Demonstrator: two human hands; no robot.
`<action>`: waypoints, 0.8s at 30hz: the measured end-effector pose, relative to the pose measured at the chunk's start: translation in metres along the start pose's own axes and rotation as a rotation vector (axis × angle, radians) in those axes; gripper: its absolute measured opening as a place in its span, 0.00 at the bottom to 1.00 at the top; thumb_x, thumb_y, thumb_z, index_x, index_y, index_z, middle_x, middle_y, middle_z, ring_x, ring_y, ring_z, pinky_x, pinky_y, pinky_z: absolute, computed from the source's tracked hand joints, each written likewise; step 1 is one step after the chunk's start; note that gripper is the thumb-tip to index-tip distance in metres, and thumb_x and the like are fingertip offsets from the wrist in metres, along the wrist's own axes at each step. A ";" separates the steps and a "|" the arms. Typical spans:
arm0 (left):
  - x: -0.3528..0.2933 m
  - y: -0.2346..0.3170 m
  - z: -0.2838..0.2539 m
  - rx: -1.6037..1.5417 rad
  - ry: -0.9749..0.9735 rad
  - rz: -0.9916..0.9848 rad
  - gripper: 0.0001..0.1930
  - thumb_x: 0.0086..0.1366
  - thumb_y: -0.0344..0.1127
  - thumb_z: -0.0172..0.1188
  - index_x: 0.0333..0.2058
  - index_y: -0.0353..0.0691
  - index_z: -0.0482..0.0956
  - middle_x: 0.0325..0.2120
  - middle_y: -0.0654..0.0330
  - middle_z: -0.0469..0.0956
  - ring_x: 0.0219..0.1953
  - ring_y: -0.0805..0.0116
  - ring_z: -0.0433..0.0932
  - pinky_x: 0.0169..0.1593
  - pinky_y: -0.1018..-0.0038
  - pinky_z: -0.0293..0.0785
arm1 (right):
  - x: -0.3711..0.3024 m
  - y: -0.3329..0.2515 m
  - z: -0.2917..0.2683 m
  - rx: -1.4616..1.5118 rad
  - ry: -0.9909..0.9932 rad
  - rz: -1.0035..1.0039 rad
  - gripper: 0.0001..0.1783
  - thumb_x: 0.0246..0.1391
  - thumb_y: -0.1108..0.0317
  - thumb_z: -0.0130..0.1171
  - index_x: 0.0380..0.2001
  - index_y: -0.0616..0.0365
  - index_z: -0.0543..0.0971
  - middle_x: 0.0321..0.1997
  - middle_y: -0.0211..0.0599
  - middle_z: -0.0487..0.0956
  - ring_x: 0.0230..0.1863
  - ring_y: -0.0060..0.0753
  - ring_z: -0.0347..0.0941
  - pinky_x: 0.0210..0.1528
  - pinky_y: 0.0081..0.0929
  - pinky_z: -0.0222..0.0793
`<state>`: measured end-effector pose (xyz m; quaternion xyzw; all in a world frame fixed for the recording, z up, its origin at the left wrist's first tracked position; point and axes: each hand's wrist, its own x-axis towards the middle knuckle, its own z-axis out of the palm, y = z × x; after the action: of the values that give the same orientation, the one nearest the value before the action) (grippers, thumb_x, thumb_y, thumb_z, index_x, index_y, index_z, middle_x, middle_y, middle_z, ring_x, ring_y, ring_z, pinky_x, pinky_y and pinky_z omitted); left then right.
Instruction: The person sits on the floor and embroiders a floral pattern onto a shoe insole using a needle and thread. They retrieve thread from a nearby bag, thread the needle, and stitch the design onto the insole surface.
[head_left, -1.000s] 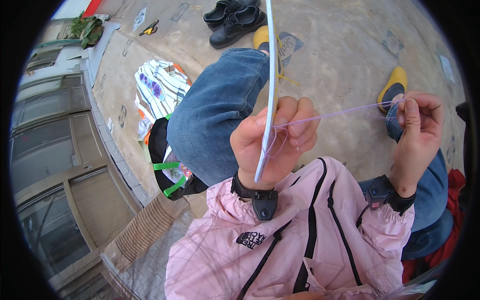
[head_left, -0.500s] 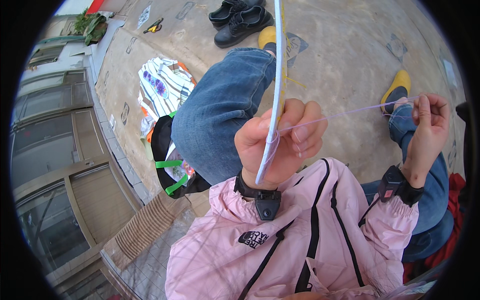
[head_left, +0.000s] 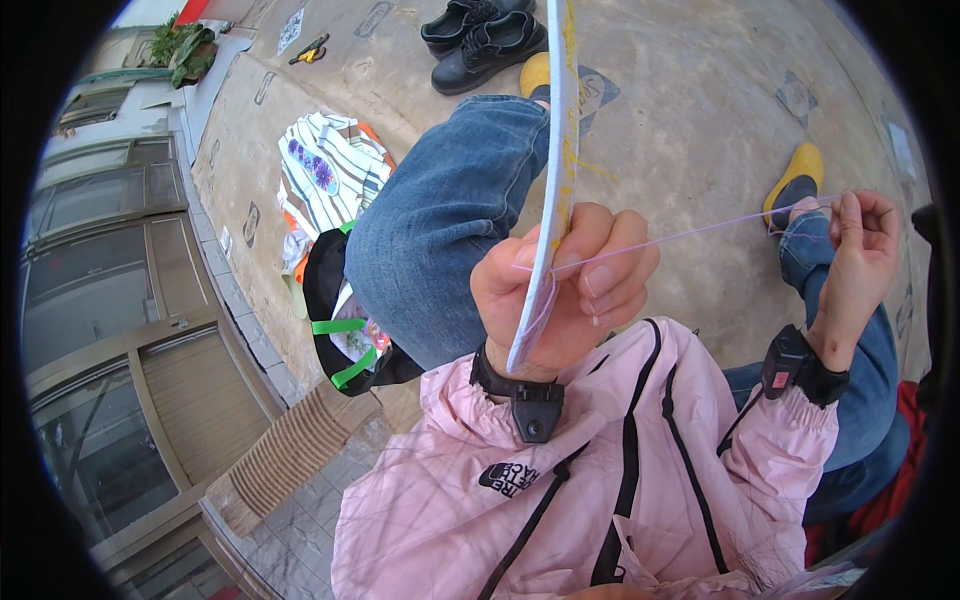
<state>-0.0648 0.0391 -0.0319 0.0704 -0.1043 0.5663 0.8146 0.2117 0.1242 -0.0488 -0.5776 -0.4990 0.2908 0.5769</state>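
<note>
My left hand (head_left: 570, 285) is closed around the lower part of a long, thin white piece, seen edge-on, which looks like an insole (head_left: 556, 130). Yellow stitches and a loose yellow thread end show along its right side. Purple thread (head_left: 710, 231) loops around its lower end and stretches taut to the right. Higher up on that side, my right hand (head_left: 860, 235) pinches the thread between thumb and fingers. Whether a needle is in that pinch I cannot make out.
Beyond my bent knee (head_left: 445, 200) lie black shoes (head_left: 490, 52) and yellow-handled scissors (head_left: 309, 50). A striped cloth bundle (head_left: 345, 150), with a purple-flowered insole shape (head_left: 312, 166) on it, sits by a black bag with green straps (head_left: 333, 328). Corrugated cardboard (head_left: 290, 455) lies at lower left.
The white piece has tilted slightly, showing more yellow stitching. A short purple strand now sticks out left of it. Both hands stay almost in place, with the thread still taut.
</note>
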 end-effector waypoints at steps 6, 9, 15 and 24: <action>-0.002 -0.001 0.003 0.099 0.089 0.030 0.13 0.60 0.43 0.57 0.26 0.42 0.66 0.27 0.61 0.67 0.26 0.73 0.63 0.29 0.78 0.62 | -0.011 -0.018 0.012 0.037 -0.146 0.029 0.02 0.62 0.75 0.57 0.36 0.62 0.75 0.31 0.30 0.78 0.28 0.12 0.67 0.30 0.10 0.61; 0.001 0.000 0.013 0.346 0.262 0.039 0.11 0.61 0.40 0.57 0.30 0.38 0.69 0.25 0.59 0.69 0.22 0.71 0.67 0.26 0.77 0.64 | -0.015 -0.024 0.017 0.023 -0.197 0.039 0.03 0.60 0.75 0.58 0.36 0.62 0.75 0.37 0.33 0.78 0.31 0.13 0.69 0.30 0.11 0.61; 0.002 -0.020 0.029 0.756 0.585 0.182 0.16 0.60 0.34 0.57 0.43 0.26 0.73 0.29 0.50 0.78 0.20 0.70 0.74 0.25 0.78 0.70 | -0.053 -0.068 0.031 0.233 -0.523 -0.162 0.05 0.56 0.79 0.60 0.35 0.63 0.74 0.50 0.43 0.74 0.40 0.22 0.70 0.41 0.18 0.65; -0.002 -0.029 0.027 0.921 0.474 0.207 0.19 0.64 0.28 0.62 0.53 0.31 0.73 0.44 0.57 0.80 0.44 0.73 0.79 0.50 0.75 0.74 | -0.088 -0.075 0.056 0.586 -0.673 0.209 0.07 0.61 0.75 0.56 0.37 0.62 0.69 0.49 0.43 0.75 0.34 0.16 0.70 0.37 0.15 0.67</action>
<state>-0.0409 0.0208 -0.0060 0.2806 0.3360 0.6311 0.6404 0.1131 0.0525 -0.0070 -0.3107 -0.4945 0.6477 0.4892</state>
